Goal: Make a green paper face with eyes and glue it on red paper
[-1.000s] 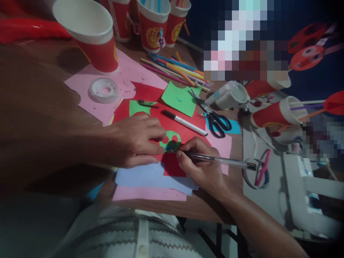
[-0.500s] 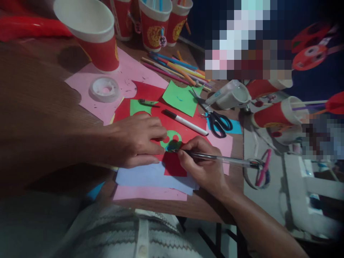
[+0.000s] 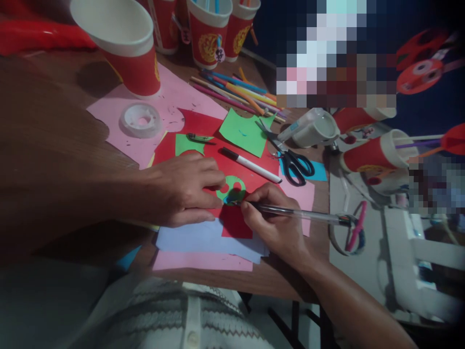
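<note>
My right hand [image 3: 274,220] is closed around a clear-barrelled pen [image 3: 308,214] with a dark grip. Its tip meets a small round green paper cutout [image 3: 238,194], marked with blue and showing two red round spots. At the cutout's left edge rests my left hand [image 3: 189,189], palm down, its fingers lying on the paper and its thumb apart. Under both lies red paper [image 3: 232,225], over light blue paper [image 3: 203,240]. A white marker with a black cap [image 3: 252,166] lies just beyond the hands, near black-handled scissors [image 3: 298,167].
A tape roll [image 3: 140,120] and a tall red-and-white paper cup [image 3: 134,63] stand on pink paper [image 3: 163,92]. Coloured sticks [image 3: 240,92] lie behind green paper [image 3: 245,133]. More cups [image 3: 209,36] stand at the back; one [image 3: 374,150] lies tilted at right.
The pen tip stays at the green cutout and both hands hold nearly the same places. The view has shifted very slightly.
</note>
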### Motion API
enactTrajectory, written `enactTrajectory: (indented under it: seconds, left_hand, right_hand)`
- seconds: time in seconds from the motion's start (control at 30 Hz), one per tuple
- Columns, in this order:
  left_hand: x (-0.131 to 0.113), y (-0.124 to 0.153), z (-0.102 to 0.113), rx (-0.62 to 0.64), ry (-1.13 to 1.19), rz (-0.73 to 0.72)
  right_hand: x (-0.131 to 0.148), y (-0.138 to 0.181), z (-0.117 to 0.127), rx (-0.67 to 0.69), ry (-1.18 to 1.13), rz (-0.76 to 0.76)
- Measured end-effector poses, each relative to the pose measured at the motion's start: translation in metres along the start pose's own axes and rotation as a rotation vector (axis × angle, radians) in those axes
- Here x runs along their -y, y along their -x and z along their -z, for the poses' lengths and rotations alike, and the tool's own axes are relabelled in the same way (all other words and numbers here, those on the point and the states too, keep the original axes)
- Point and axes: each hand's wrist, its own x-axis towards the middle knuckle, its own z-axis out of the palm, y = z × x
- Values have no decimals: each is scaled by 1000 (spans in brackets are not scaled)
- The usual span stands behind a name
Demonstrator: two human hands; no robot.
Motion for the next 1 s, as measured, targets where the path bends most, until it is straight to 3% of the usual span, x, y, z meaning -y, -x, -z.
enactTrajectory:
  seconds: [0.57,1.0]
  left_hand:
    - [-1,-1,5,75,-13,17]
    - [-2,-1,6,65,-3,18]
  right_hand:
    - [-3,2,3,22,25,3]
    - [-4,1,5,43,34,16]
